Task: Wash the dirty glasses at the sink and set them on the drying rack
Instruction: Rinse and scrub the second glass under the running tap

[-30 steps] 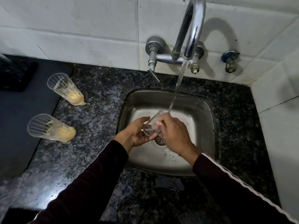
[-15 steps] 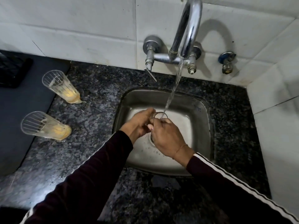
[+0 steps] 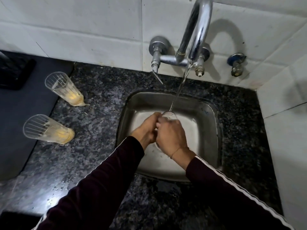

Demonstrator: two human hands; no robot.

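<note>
Over the middle of the steel sink (image 3: 206,123), both hands close around one clear glass (image 3: 169,115). The left hand (image 3: 146,128) wraps its curled fingers on the glass from the left, and the right hand (image 3: 171,136) curls over it from the right and above, so only the rim and a little ribbed wall show past the knuckles. A stream of water (image 3: 180,87) falls from the chrome tap (image 3: 197,29), which is fixed to the tiled wall behind the sink, and lands at the mouth of that glass. What is inside the glass is hidden by the hands.

Left of the sink, on the speckled granite counter (image 3: 99,130), stand two more ribbed glasses, well apart from the basin. The far dirty glass (image 3: 64,88), nearer the wall, holds a yellow residue in its bottom with pale streaks up its sides, and a little of it has pooled at its foot. The near dirty glass (image 3: 48,129) holds the same yellow dregs. Both stand just beside a dark mat (image 3: 20,117) further left of the sink.
</note>
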